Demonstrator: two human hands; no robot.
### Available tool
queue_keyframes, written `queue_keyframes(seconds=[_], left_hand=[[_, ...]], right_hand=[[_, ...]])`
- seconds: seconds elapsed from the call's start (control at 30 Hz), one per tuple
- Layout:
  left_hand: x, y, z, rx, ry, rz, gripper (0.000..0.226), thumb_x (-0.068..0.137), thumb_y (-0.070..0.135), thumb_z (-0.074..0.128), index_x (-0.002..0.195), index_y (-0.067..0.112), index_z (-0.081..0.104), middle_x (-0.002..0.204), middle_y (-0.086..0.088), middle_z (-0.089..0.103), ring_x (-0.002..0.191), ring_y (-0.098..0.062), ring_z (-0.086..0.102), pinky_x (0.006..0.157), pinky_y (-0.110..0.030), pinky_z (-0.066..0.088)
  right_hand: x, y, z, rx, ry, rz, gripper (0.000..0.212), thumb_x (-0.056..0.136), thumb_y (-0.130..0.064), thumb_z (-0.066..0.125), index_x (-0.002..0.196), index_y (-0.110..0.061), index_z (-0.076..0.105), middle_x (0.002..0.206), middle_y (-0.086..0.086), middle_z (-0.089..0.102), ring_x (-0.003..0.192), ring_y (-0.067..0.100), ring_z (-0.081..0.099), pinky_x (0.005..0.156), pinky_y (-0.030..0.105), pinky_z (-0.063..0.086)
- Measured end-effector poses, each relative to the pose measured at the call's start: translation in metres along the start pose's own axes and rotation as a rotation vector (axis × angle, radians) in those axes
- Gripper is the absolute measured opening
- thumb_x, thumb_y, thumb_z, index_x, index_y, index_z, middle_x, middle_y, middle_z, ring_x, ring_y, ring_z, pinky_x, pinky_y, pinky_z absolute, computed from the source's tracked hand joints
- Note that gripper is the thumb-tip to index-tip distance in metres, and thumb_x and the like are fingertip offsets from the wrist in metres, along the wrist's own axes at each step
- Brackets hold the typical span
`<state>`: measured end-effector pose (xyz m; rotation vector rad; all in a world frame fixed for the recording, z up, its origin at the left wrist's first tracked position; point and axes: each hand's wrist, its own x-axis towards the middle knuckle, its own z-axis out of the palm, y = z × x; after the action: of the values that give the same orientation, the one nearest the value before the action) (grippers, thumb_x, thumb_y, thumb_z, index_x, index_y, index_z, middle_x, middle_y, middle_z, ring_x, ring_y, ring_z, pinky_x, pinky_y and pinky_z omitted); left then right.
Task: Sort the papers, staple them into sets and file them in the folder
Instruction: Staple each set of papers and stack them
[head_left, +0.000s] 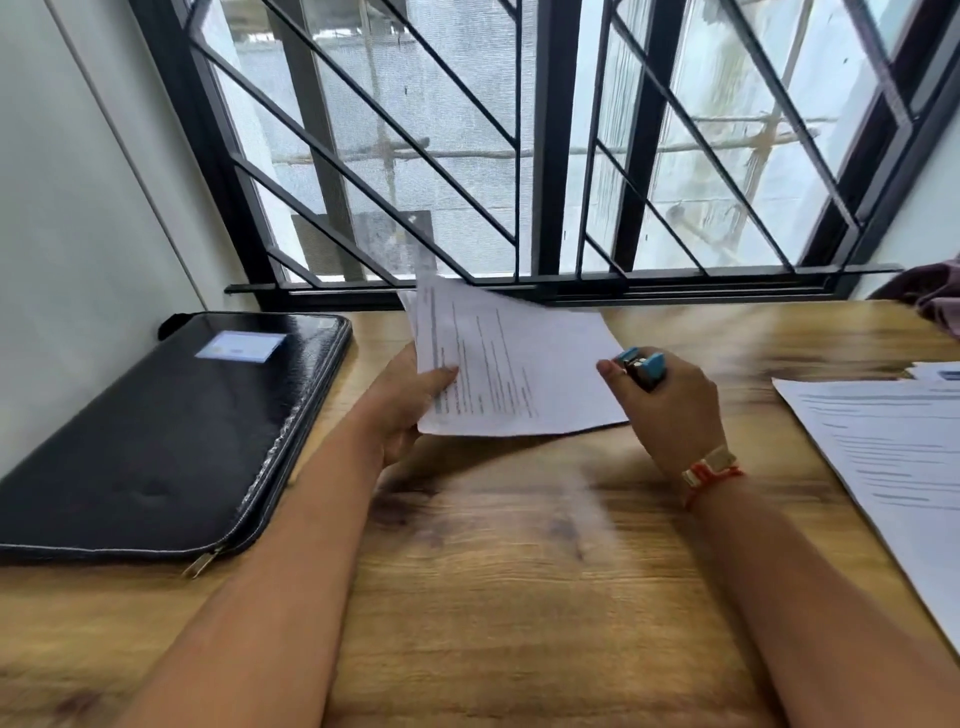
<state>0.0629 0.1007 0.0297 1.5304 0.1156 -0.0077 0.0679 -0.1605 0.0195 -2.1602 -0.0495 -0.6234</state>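
Head view: the paper set looks light and floppy. It's held just above the bench, with the fingers of the left hand pinching its left edge. The right hand is wrapped round a small stapler at the set's right edge. I'd hold near a corner so it doesn't sag. The black folder lies to the left and looks zipped shut, and more loose papers lie to the right. I'd say neither is in the way.

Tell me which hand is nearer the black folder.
Left. The left hand holds the papers just right of the folder; the right hand, holding the stapler, is beyond the papers.
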Motion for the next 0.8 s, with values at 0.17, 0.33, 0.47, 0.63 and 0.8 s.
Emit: queue_keyframes(seconds=[0.17,0.33,0.47,0.63,0.8], left_hand=[[0.004,-0.005,-0.008,0.224,0.007,0.006,0.036,0.1,0.003,0.052,0.132,0.021,0.05,0.117,-0.01,0.069,0.104,-0.028,0.07,0.094,-0.05,0.057],[0.003,0.001,-0.026,-0.022,-0.125,-0.021,0.039,0.099,-0.001,0.053,0.134,0.015,0.055,0.118,-0.017,0.068,0.103,-0.034,0.068,0.094,-0.051,0.056],[-0.005,0.008,-0.033,-0.159,-0.252,-0.014,0.033,0.095,-0.001,0.054,0.123,0.013,0.063,0.113,-0.016,0.07,0.097,-0.032,0.069,0.091,-0.05,0.055],[-0.004,0.005,-0.043,-0.279,-0.257,-0.065,0.053,0.084,0.008,0.063,0.137,0.006,0.054,0.119,-0.022,0.066,0.101,-0.035,0.066,0.092,-0.049,0.055],[-0.001,0.007,-0.051,-0.433,-0.149,-0.091,0.041,0.099,0.043,0.05,0.108,0.012,0.076,0.104,-0.011,0.072,0.092,-0.024,0.071,0.089,-0.042,0.056]], right_hand=[[0.001,0.002,0.001,-0.111,-0.032,-0.021,0.033,0.088,-0.045,0.069,0.097,-0.014,0.073,0.076,0.001,0.066,0.071,0.016,0.055,0.061,0.022,0.035],[0.01,0.008,-0.005,-0.166,0.071,-0.077,0.042,0.087,-0.042,0.071,0.117,-0.013,0.071,0.1,0.018,0.07,0.093,0.032,0.065,0.077,0.03,0.044],[0.023,0.024,-0.018,-0.309,0.04,0.037,0.066,0.083,-0.057,0.067,0.133,-0.013,0.059,0.107,0.022,0.063,0.1,0.038,0.059,0.085,0.037,0.047],[0.023,0.027,-0.02,0.154,-0.103,0.321,0.044,0.081,-0.047,0.077,0.109,-0.016,0.061,0.098,0.001,0.067,0.089,0.023,0.064,0.076,0.033,0.051],[0.022,0.021,-0.016,0.493,-0.095,0.522,0.024,0.087,-0.024,0.075,0.106,-0.014,0.063,0.088,0.003,0.064,0.067,0.014,0.056,0.053,0.026,0.046]])
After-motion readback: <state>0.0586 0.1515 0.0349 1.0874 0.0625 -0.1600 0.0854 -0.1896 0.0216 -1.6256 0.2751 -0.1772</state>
